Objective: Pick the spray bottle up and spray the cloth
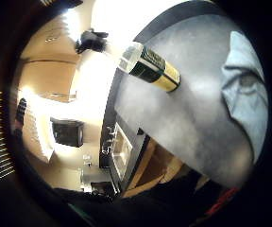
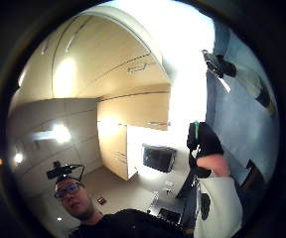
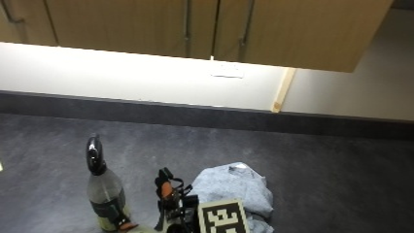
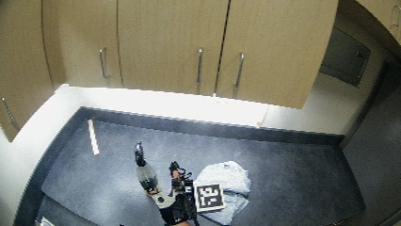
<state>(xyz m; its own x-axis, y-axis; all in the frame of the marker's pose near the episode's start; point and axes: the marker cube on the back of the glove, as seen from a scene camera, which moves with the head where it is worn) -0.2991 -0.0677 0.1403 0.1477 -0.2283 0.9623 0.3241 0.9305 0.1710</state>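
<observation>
The spray bottle (image 3: 105,191) stands upright on the dark grey counter (image 3: 323,165); it is clear with a black nozzle and a dark label. A crumpled grey-blue cloth (image 3: 234,187) lies just right of it. My gloved right hand (image 3: 173,206) is low between the two at the near edge. One fingertip (image 3: 124,225) reaches the bottle's base, and nothing is gripped. In the little finger side palm view the bottle (image 1: 150,66) stands apart from the palm, with the cloth (image 1: 247,90) beyond it. The wide outside view shows the bottle (image 4: 145,173), hand (image 4: 170,200) and cloth (image 4: 228,181) in a row.
A pale wooden strip (image 4: 92,136) lies on the counter at the far left. Wall cabinets (image 4: 200,47) hang above the lit back wall. The counter's front edge (image 4: 94,209) runs just below the hand. Open counter stretches to the right of the cloth.
</observation>
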